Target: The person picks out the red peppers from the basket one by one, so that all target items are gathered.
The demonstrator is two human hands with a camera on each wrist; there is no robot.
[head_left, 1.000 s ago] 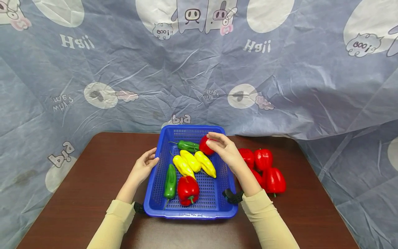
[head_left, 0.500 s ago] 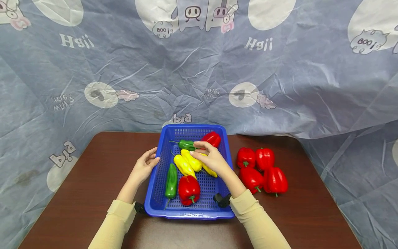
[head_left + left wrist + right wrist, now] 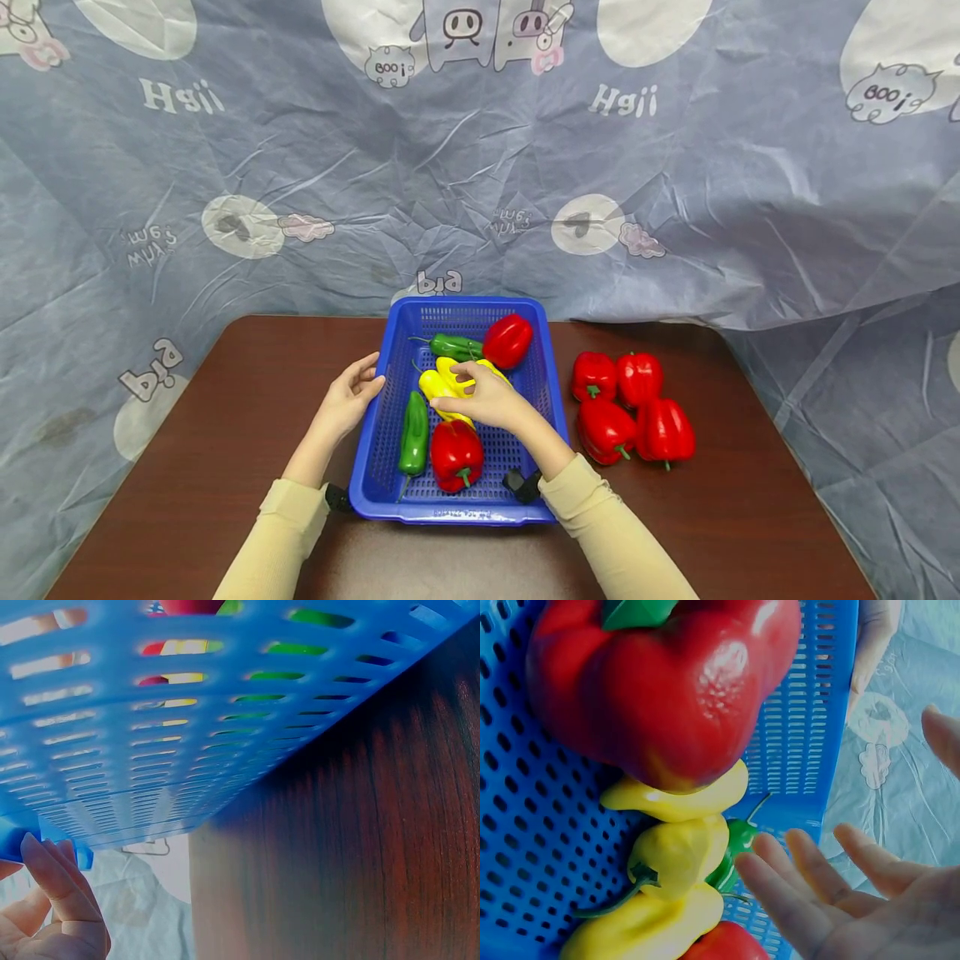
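A blue plastic basket (image 3: 457, 514) holds several peppers. My left hand (image 3: 348, 396) grips its left rim, thumb inside and fingers outside; the left wrist view shows that hand (image 3: 64, 915) against the blue edge. With fingers loosely bent, my right hand (image 3: 491, 398) hovers over the yellow peppers (image 3: 435, 385) and partly hides them. In the right wrist view this hand (image 3: 832, 907) has nothing in its grasp. One red bell pepper (image 3: 456, 454) lies at the basket's front, another red bell pepper (image 3: 508, 342) at its back right. Two green peppers, one behind (image 3: 453, 347) and one left (image 3: 413, 437), lie alongside.
Several red bell peppers (image 3: 636, 417) are clustered on the brown table (image 3: 225, 467) to the right of the basket. A grey printed cloth (image 3: 450, 183) hangs behind the table's far edge.
My right hand has moved from the red bell pepper at the back right, leftward and nearer, to above the yellow peppers. My left hand stays at the basket's left rim.
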